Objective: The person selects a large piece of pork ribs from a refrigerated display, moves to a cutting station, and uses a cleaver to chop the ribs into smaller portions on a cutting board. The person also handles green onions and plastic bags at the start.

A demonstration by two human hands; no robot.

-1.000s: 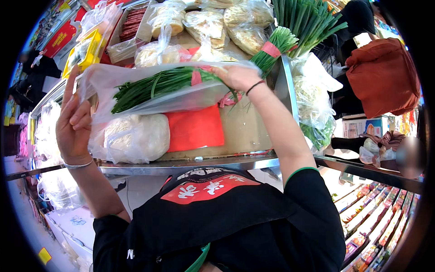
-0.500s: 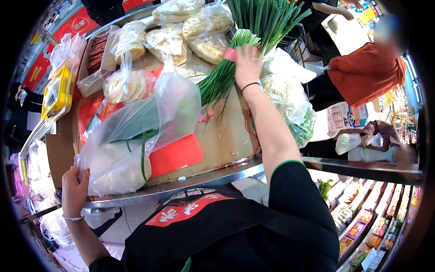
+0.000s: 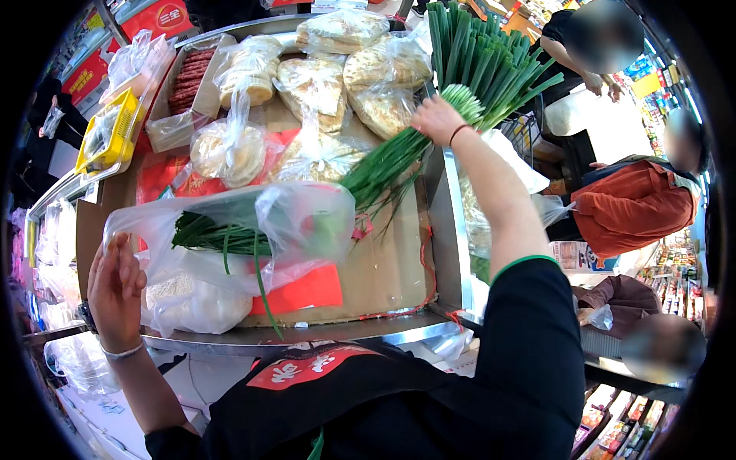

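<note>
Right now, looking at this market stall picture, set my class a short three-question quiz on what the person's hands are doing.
1. True or false: the right hand grips a bundle of green onions.
2. The left hand holds: A) a yellow tray B) a clear plastic bag C) sausages.
3. Fill in: greens already lie ____ the bag.

Key: 1 true. 2 B. 3 inside.
</note>
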